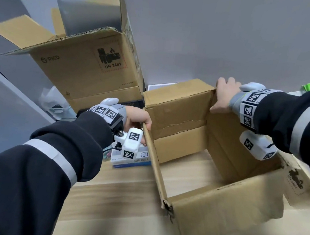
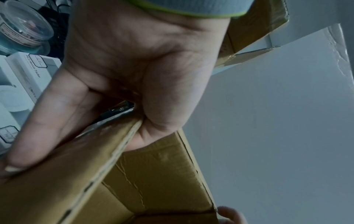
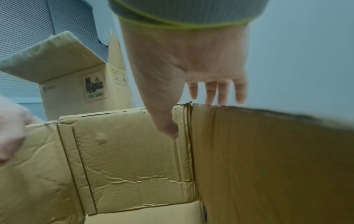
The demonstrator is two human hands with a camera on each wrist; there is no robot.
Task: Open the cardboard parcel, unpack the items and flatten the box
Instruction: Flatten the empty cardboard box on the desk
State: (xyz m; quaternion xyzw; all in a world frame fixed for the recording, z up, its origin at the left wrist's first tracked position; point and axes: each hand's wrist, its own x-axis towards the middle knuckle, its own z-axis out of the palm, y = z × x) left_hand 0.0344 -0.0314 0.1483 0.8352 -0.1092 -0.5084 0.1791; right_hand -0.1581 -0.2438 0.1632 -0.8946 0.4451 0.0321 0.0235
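Note:
The brown cardboard box (image 1: 180,108) stands on the wooden table (image 1: 113,199) with its top open and nothing inside; the tabletop shows through its bottom. My left hand (image 1: 139,117) grips the top edge of the left wall near the far corner, thumb on one side and fingers on the other, as the left wrist view shows on the box (image 2: 153,174) under the left hand (image 2: 134,75). My right hand (image 1: 224,97) holds the far right corner. In the right wrist view the right hand (image 3: 182,60) has its thumb on the inner wall of the box (image 3: 134,151) and its fingers over the rim.
A taller open PICO carton (image 1: 83,67) stands at the back left. Small white and blue product boxes (image 1: 132,159) lie beside the box's left wall. A clear plastic tub (image 2: 25,30) sits further left. The box's torn near flap (image 1: 296,182) hangs right. The table's front edge is close.

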